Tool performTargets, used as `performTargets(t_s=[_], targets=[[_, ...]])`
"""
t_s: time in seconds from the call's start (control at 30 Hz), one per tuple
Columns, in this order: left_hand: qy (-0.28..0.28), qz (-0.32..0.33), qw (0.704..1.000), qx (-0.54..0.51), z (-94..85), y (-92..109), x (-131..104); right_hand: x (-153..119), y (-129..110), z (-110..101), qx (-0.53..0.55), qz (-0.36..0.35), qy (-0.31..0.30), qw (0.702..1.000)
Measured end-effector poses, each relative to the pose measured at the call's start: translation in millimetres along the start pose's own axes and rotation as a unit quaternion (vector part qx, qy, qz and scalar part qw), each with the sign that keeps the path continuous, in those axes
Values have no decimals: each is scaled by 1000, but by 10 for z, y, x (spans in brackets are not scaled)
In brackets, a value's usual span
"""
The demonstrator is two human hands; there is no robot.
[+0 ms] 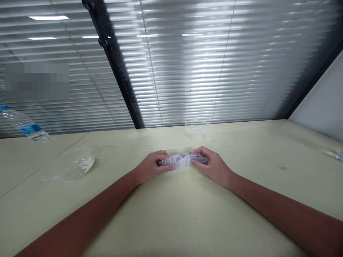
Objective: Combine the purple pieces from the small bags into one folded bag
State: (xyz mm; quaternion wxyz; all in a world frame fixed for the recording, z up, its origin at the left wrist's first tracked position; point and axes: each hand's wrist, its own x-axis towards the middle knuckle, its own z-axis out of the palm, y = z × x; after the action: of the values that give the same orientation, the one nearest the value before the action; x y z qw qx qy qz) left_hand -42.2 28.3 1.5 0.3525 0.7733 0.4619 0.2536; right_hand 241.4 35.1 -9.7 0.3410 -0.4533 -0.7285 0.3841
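Note:
Low over the middle of the table, a fanned bunch of thin white-and-purple cards [183,160] is held between both hands. My left hand [155,162] is closed on its left end, thumb on the near side and fingers behind. At the right end, my right hand [210,162] pinches the cards in the same way. Motion blurs the cards, so their print and number cannot be read. The hands partly cover both ends of the bunch.
A clear plastic tub [197,127] stands behind the hands near the blinds [214,71]. Left lies a clear plastic piece [77,164], beside a water bottle [29,126] farther back. Another clear object [338,155] is cut off at right. The pale table [174,221] spans the view.

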Motion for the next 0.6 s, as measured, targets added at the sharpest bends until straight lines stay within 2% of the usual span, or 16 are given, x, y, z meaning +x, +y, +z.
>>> performTargets(t_s=[0.2,0.33,0.47,0.6], targets=[[70,22,997,24,73,-43,1,12,30,9,-5,6,15,1000],[40,0,999,28,110,-13,-13,18,23,1,-21,1,0,1000],[30,8,997,76,179,60,-11,8,14,10,-82,-83,-5,993],[45,52,991,116,284,109,-3,-40,10,25,-122,-135,-63,981]])
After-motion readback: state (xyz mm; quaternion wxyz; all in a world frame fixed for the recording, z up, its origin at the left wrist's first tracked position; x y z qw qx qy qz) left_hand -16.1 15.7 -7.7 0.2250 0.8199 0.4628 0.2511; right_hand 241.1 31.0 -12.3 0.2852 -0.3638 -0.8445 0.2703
